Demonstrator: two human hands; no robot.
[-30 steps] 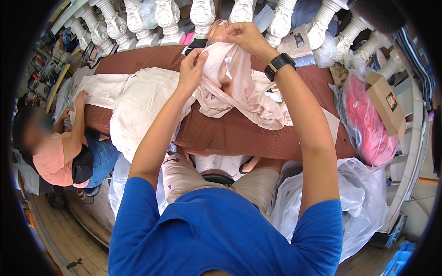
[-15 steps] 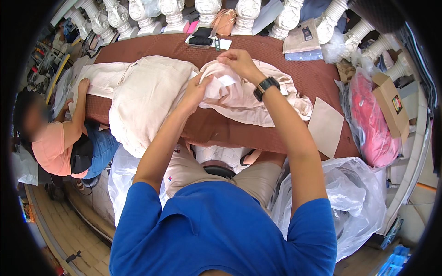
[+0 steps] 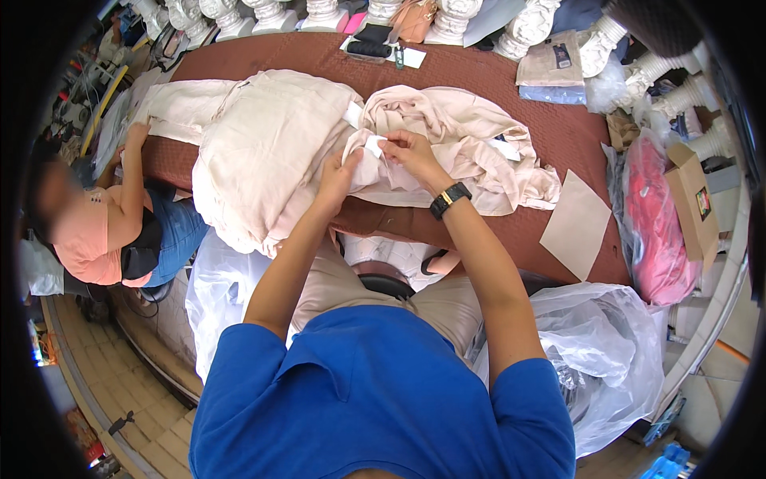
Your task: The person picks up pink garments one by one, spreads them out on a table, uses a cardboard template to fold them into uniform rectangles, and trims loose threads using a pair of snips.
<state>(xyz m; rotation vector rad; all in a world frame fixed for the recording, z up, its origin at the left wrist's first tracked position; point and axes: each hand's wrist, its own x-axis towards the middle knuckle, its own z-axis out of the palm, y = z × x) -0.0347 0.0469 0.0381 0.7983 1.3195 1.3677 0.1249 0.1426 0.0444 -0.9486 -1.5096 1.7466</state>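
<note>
A heap of cream cloth garments (image 3: 275, 152) lies across the table, with a loose crumpled garment (image 3: 455, 112) to its right. My left hand (image 3: 337, 177) is closed on an edge of this cream garment, thumb on top. Close beside it, my right hand (image 3: 409, 156) pinches the same garment, fingertips pressed together by a small white label (image 3: 373, 146). The label sits between the two hands. Other white patches show on the garment, one near its left end and one at its right side. Folds hide the rest of its shape.
A brown quilted cover (image 3: 263, 52) spreads over the table. A beige sheet (image 3: 576, 226) lies at right, near a red bundle in clear plastic (image 3: 658, 219) and an open cardboard box (image 3: 692, 199). Another person (image 3: 104, 223) handles cloth at left. Plastic bags (image 3: 590, 351) flank my legs.
Both hands have come down closer to me, and the right hand has lowered to meet the garment's edge beside the left. The view has shifted slightly.
</note>
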